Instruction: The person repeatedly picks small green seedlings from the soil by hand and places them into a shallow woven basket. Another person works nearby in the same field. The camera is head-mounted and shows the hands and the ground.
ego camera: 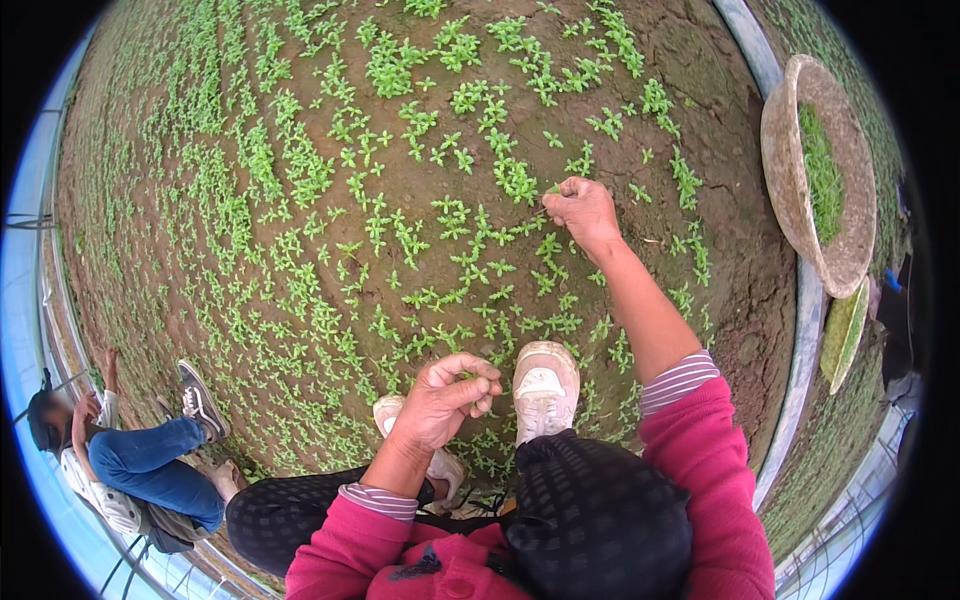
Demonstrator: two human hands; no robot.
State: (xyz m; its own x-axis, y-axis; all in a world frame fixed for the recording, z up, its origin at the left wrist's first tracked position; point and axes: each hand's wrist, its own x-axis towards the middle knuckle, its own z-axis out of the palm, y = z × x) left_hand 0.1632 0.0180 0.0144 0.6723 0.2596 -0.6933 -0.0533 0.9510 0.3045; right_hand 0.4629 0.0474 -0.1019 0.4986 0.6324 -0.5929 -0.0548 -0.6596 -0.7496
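Rows of small green seedlings [516, 178] grow from brown soil [637, 161] in front of me. My right hand [583, 214] reaches out over the bed, thumb and forefinger pinched on a small seedling with a thin stem or root showing at the fingertips. Nearer my body, my left hand [448, 397] is curled beside my right shoe [546, 382], fingertips together around a bit of green, mostly hidden by the fingers.
A shallow worn bowl [780, 165] holding picked greens [821, 176] stands at the right by a pale pipe or edging strip [801, 337]. Below it lies another green-filled container [844, 337]. Another person [150, 465] crouches at the lower left, near plastic sheeting [22, 300].
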